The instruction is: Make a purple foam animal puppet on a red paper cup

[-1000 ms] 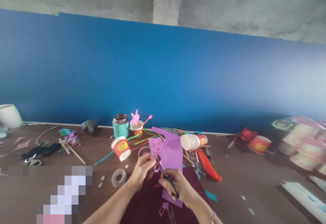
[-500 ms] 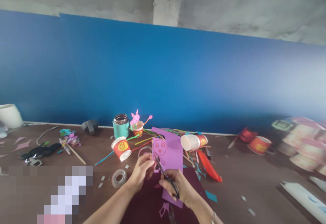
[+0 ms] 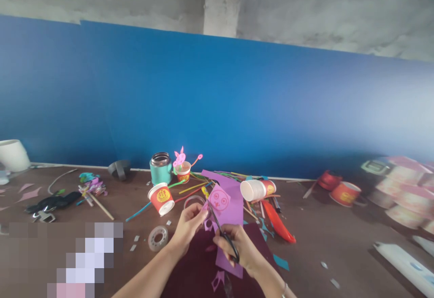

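Observation:
My left hand (image 3: 191,223) pinches the lower left edge of a pink paper piece (image 3: 219,199) with a round face drawn on it. My right hand (image 3: 235,246) is closed round the black handles of a pair of scissors (image 3: 217,221), whose blades reach up to the paper's lower edge beside my left fingertips. Behind and under the hands lies a larger purple paper sheet (image 3: 233,212), partly over a dark maroon sheet (image 3: 190,271). A cut purple scrap (image 3: 218,281) rests on the maroon sheet.
A tape roll (image 3: 158,238) lies left of my left hand. Beyond stand a tilted red paper cup (image 3: 161,198), a teal jar (image 3: 160,168) and a cup with a pink paper animal (image 3: 183,171). To the right are stacked paper cups (image 3: 257,189) and an orange-red strip (image 3: 278,221).
The pink paper with the drawn face has turned clockwise and shifted slightly right in my left hand. The scissors remain against its lower edge, nearly in the same place.

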A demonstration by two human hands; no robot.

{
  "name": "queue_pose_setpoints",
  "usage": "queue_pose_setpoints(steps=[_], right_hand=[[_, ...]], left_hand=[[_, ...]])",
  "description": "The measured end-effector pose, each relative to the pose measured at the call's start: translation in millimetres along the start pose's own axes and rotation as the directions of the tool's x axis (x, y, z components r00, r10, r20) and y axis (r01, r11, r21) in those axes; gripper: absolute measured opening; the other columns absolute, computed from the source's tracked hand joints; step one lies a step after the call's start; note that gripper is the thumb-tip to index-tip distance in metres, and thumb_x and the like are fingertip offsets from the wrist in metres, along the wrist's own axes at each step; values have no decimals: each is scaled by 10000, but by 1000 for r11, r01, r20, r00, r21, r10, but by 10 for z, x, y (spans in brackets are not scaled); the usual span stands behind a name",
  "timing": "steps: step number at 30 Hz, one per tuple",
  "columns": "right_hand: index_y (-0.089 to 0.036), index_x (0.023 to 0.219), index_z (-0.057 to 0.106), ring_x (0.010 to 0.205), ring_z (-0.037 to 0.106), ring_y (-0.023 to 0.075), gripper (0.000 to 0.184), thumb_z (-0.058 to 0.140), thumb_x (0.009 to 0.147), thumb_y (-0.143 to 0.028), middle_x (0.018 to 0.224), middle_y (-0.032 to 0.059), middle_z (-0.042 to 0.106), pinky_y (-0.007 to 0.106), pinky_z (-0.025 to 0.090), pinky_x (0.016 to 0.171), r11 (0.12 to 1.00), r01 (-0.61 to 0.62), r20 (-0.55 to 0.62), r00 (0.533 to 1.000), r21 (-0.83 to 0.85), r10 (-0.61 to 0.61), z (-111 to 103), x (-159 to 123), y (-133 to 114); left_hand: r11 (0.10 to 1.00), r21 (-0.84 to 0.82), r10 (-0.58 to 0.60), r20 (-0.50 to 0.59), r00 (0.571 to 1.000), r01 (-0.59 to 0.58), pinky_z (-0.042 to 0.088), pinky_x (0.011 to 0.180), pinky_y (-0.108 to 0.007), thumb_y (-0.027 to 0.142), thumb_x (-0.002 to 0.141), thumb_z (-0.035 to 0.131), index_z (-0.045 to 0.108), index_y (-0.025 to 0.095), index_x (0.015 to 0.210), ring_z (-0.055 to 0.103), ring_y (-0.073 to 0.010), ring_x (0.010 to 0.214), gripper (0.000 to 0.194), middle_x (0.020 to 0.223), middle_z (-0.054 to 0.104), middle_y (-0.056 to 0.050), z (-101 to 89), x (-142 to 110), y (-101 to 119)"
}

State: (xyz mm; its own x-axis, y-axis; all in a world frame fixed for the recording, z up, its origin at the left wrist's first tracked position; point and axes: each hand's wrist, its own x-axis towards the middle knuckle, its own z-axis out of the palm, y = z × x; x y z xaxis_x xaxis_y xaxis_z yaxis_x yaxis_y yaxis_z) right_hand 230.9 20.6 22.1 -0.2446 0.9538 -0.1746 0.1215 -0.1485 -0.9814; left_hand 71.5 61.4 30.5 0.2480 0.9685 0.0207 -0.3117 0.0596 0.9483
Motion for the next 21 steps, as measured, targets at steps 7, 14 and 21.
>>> queue_pose_setpoints(steps=[7, 14, 21], right_hand=[[-143, 690, 542, 275, 351, 39, 390, 677, 668, -508, 357, -80, 461, 153, 289, 296, 1000, 1, 63, 998, 23, -3, -10, -22, -20], [-138, 687, 546, 273, 368, 40, 389, 678, 666, -503, 367, -69, 474, 154, 297, 304, 999, -31, 93, 995, 12, 30, -35, -39, -38], [-118, 1240, 403, 305, 420, 63, 764, 722, 641, -469, 422, -84, 540, 153, 344, 324, 997, -49, 58, 997, 62, 46, -24, 6, 42]], left_hand=[[995, -95, 13, -230, 973, -36, 129, 416, -178, 465, 627, 736, 543, 165, 669, 239, -31, 408, 359, 474, 385, 92, -26, 44, -32], [997, -12, 67, -254, 965, -73, 196, 428, -184, 504, 670, 688, 575, 155, 680, 302, -50, 443, 367, 516, 440, 65, -26, 45, -64], [985, 99, 162, -236, 958, -143, 247, 466, -199, 502, 708, 655, 577, 156, 654, 324, -70, 485, 358, 539, 435, 53, -22, 36, -47]])
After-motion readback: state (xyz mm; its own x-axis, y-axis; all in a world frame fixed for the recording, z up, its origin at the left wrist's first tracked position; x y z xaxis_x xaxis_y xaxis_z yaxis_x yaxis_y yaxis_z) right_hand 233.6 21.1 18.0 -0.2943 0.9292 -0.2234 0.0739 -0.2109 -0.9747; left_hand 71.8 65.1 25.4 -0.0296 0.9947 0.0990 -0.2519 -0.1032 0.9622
